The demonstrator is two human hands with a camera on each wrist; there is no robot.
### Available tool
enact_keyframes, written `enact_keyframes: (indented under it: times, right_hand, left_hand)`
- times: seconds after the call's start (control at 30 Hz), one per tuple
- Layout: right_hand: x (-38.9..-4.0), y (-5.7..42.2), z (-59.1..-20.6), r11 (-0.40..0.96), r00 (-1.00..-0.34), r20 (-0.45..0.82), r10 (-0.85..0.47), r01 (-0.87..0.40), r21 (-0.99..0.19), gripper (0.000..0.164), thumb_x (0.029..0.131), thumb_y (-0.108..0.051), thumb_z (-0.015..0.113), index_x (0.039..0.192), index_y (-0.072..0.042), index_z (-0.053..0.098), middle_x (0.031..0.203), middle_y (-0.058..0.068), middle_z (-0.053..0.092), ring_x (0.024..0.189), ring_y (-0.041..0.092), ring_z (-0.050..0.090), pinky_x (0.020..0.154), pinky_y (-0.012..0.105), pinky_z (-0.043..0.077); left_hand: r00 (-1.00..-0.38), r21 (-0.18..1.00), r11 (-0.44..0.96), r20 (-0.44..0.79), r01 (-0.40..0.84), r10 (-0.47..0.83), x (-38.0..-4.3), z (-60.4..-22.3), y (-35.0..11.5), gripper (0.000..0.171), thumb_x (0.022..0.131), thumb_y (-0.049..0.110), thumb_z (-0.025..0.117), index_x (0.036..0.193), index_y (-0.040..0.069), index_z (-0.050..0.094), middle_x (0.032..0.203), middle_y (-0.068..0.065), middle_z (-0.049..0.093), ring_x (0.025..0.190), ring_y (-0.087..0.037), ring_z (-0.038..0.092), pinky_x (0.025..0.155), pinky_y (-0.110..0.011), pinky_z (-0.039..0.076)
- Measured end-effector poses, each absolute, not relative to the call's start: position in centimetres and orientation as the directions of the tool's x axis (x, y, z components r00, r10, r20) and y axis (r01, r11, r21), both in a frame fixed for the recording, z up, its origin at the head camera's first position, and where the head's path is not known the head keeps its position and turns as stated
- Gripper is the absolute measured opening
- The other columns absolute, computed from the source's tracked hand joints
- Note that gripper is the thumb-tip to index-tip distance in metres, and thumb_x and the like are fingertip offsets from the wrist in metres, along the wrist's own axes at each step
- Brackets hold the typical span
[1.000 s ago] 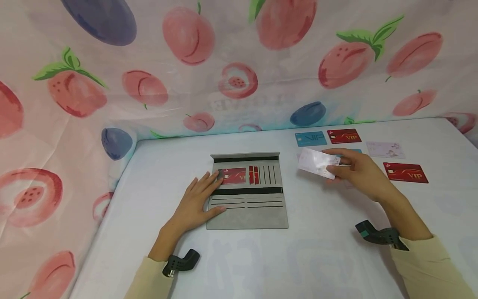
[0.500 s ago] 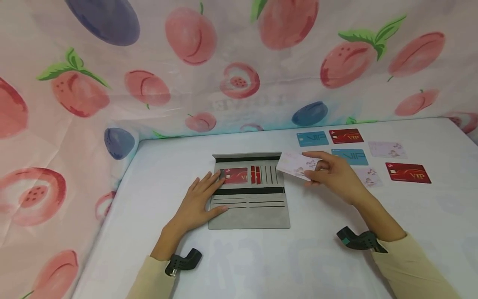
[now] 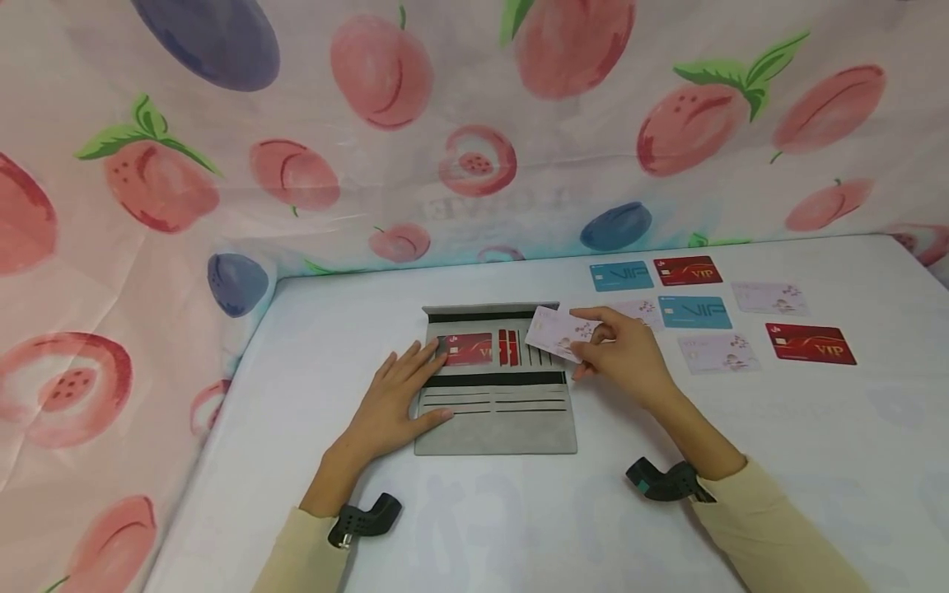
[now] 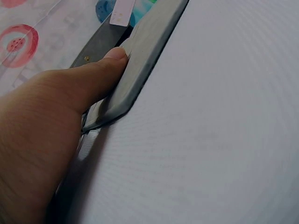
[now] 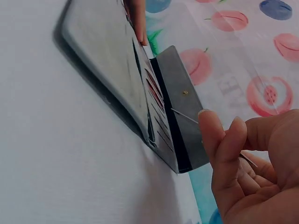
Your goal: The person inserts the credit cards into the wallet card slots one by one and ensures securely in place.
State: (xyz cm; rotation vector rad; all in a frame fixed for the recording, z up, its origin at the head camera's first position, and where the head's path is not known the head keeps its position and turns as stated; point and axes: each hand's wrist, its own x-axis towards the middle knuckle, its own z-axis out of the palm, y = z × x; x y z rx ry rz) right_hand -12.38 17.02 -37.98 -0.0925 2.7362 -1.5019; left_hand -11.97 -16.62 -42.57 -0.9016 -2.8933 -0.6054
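A grey wallet [image 3: 493,436] lies unfolded on the white table, showing rows of card slots. My left hand [image 3: 389,408] rests on its left edge with fingers spread; in the left wrist view the thumb [image 4: 100,74] lies along the wallet. Between thumb and fingers, my right hand [image 3: 623,354] pinches a pale pink card [image 3: 556,331] by its right end. That card tilts over the wallet's upper right slots, and shows edge-on in the right wrist view. A red VIP card [image 3: 469,348] sits in the upper left of the wallet, partly under my left fingertips. Red strips [image 3: 507,347] show in neighbouring slots.
Several cards lie loose on the right of the table: blue ones [image 3: 694,312], red VIP ones [image 3: 811,343] and pale pink ones [image 3: 717,352]. One pink card [image 3: 638,310] is partly behind my right hand. A fruit-print cloth [image 3: 534,214] hangs along the back and left.
My right hand has carried the pale pink card leftward from above the loose cards to over the wallet's upper right slots. My left hand stays in place on the wallet.
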Motion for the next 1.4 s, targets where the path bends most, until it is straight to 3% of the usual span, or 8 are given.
enact_keyframes:
  times: [0.43, 0.83, 1.03, 1.23, 1.4]
  right_hand:
    - [-12.3, 15.9, -39.4, 0.518, -0.999, 0.042, -0.032, -0.053, -0.854, 0.046, 0.087, -0.009, 0.069, 0.131, -0.008, 0.056, 0.066, 0.005, 0.061, 0.057, 0.015, 0.067, 0.050, 0.032, 0.032]
    - [-12.0, 15.0, -39.7, 0.513, -0.998, 0.066, 0.000, -0.057, -0.857, 0.045, 0.087, -0.007, 0.068, 0.130, -0.005, 0.056, 0.059, 0.002, 0.063, 0.052, 0.011, 0.066, 0.061, 0.028, 0.043]
    - [-12.1, 15.1, -39.7, 0.486, -0.999, 0.029, -0.015, -0.033, -0.873, 0.045, 0.087, -0.006, 0.067, 0.130, -0.003, 0.055, 0.059, 0.003, 0.064, 0.054, 0.014, 0.067, 0.061, 0.028, 0.042]
    - [-12.2, 15.4, -39.6, 0.464, -0.996, -0.046, -0.071, 0.008, -0.886, 0.044, 0.087, -0.006, 0.066, 0.130, -0.003, 0.055, 0.060, 0.005, 0.063, 0.055, 0.017, 0.067, 0.074, 0.032, 0.042]
    - [-12.3, 15.4, -39.8, 0.448, -0.994, -0.070, -0.082, 0.026, -0.893, 0.045, 0.089, -0.006, 0.065, 0.132, -0.003, 0.053, 0.060, 0.006, 0.062, 0.056, 0.018, 0.068, 0.071, 0.030, 0.042]
  left_hand:
    - [-0.826, 0.357, 0.748, 0.167, 0.560, 0.539, -11.9, -42.5, -16.6, 0.078, 0.085, 0.051, 0.064, 0.148, 0.014, 0.038, 0.156, -0.004, 0.027, 0.144, -0.027, 0.017, 0.115, -0.049, 0.008]
    - [-0.826, 0.356, 0.749, 0.158, 0.558, 0.541, -12.0, -42.4, -16.5, 0.077, 0.085, 0.049, 0.065, 0.148, 0.014, 0.038, 0.156, -0.005, 0.026, 0.144, -0.027, 0.016, 0.115, -0.049, 0.007]
    - [-0.827, 0.354, 0.751, 0.158, 0.558, 0.539, -11.9, -42.4, -16.5, 0.077, 0.085, 0.049, 0.065, 0.148, 0.014, 0.038, 0.156, -0.005, 0.027, 0.144, -0.028, 0.016, 0.115, -0.049, 0.007]
    - [-0.823, 0.356, 0.746, 0.168, 0.564, 0.542, -12.0, -42.6, -16.7, 0.078, 0.085, 0.049, 0.065, 0.148, 0.015, 0.037, 0.156, -0.005, 0.026, 0.144, -0.027, 0.016, 0.115, -0.049, 0.007]
    - [-0.823, 0.355, 0.745, 0.170, 0.565, 0.542, -12.0, -42.7, -16.7, 0.078, 0.085, 0.049, 0.065, 0.148, 0.015, 0.037, 0.156, -0.004, 0.026, 0.144, -0.027, 0.016, 0.115, -0.049, 0.007]
